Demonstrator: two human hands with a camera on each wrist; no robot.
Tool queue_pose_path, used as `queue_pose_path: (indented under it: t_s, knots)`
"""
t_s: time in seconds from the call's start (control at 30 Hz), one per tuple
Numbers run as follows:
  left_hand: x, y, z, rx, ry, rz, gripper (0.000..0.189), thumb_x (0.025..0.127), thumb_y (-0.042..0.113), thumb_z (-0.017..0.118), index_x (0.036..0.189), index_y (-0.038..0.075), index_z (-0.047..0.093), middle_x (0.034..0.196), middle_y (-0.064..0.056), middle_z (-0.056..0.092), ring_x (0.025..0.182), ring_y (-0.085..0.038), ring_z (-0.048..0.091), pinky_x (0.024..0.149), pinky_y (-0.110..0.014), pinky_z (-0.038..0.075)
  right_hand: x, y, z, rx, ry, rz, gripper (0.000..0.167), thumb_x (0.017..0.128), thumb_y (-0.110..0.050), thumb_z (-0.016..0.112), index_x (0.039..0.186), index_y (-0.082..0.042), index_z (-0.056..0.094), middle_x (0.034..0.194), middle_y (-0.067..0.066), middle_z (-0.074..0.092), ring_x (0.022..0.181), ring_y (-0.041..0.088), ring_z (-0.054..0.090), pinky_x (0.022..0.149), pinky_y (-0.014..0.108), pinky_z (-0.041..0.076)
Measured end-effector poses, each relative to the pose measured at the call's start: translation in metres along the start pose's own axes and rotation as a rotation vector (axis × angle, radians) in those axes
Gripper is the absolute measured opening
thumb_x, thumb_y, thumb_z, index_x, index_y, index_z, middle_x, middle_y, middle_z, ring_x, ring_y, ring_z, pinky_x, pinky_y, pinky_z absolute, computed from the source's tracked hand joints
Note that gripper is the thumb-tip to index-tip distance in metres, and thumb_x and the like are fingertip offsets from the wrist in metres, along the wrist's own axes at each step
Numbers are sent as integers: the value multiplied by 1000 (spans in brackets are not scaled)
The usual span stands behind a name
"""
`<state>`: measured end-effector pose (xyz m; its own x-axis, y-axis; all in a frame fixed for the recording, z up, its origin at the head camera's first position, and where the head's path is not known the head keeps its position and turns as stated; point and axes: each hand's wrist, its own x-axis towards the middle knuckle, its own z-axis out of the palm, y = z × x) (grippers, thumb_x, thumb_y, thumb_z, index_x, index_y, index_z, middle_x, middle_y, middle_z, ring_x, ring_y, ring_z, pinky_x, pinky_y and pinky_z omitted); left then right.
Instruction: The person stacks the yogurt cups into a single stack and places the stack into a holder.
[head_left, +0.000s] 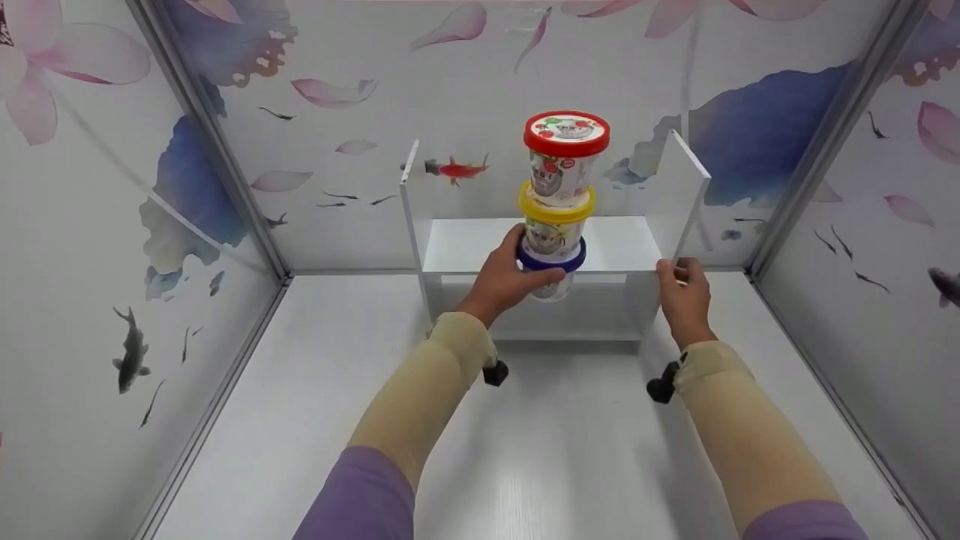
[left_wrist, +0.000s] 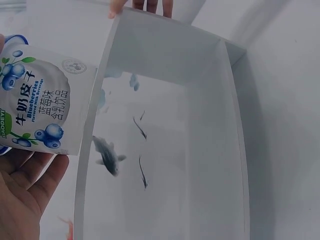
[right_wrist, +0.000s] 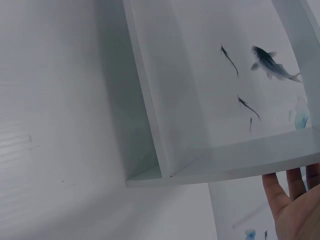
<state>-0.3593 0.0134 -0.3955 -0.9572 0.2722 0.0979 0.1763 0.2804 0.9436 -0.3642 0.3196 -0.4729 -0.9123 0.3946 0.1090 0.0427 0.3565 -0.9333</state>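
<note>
Three tubs with printed labels stand stacked: one with a red lid (head_left: 568,135) on top, one with a yellow lid (head_left: 556,206) in the middle, one with a blue lid (head_left: 552,257) at the bottom. My left hand (head_left: 508,279) grips the bottom tub, its thumb across the front. In the left wrist view this blueberry drink tub (left_wrist: 42,102) shows its label, with fingers beneath. The stack is in front of a white shelf unit (head_left: 630,244). My right hand (head_left: 686,304) holds the unit's right side panel, fingers along the outer face in the right wrist view.
The unit has two tall side panels and an open lower compartment (head_left: 562,307). It stands on a white tabletop (head_left: 525,442) near the back wall. Walls painted with fish, petals and blue leaves enclose the table, with grey metal strips (head_left: 217,142) at the corners.
</note>
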Motion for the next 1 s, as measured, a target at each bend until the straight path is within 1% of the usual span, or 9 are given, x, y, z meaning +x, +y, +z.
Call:
queue_pose_path:
  t_s: [0.1,0.27,0.53,0.63,0.73,0.87,1.0]
  knots:
    - [2,-1,1,12,-2,5,101,68,55,90,151,35,35,144,12,52,132,-16,51,111,-51,42,-1,1,1,4,9,-9,66,102,-57,43,144,-6,43,148,21,44,129,34,48,106,49,45]
    - [6,-1,2,26,1,-10,103,69,56,89,153,34,33,146,11,51,134,-17,50,112,-49,41,-3,1,3,7,32,-33,62,103,-54,45,140,-5,46,144,22,47,126,34,49,103,48,45]
    - [11,-2,6,10,25,-24,108,68,58,89,155,34,29,148,10,49,135,-18,49,113,-50,41,-3,2,4,-6,30,-19,63,102,-56,42,141,-7,46,144,20,48,126,32,50,103,48,46]
    - [12,-1,10,-12,37,-56,110,69,57,89,157,36,26,151,9,46,137,-20,47,113,-51,40,-3,3,3,-14,29,-15,63,102,-57,42,141,-7,46,144,20,48,126,32,50,104,48,46]
    - [15,2,12,-27,62,-101,110,71,53,89,158,37,24,154,8,44,138,-21,45,114,-52,39,-3,3,3,-11,18,-25,64,102,-57,42,142,-7,45,146,21,47,127,33,49,105,49,46]
    - [21,8,16,-21,89,-153,108,74,49,89,158,39,23,156,7,42,140,-23,44,115,-52,37,-1,4,3,0,10,-34,65,102,-57,43,143,-7,44,146,21,47,127,33,49,105,49,46]
    - [26,11,19,-19,96,-183,107,76,48,88,158,40,21,157,7,40,143,-23,41,116,-52,36,1,4,2,3,17,-39,63,102,-57,44,141,-7,46,144,21,48,127,33,50,104,49,46]
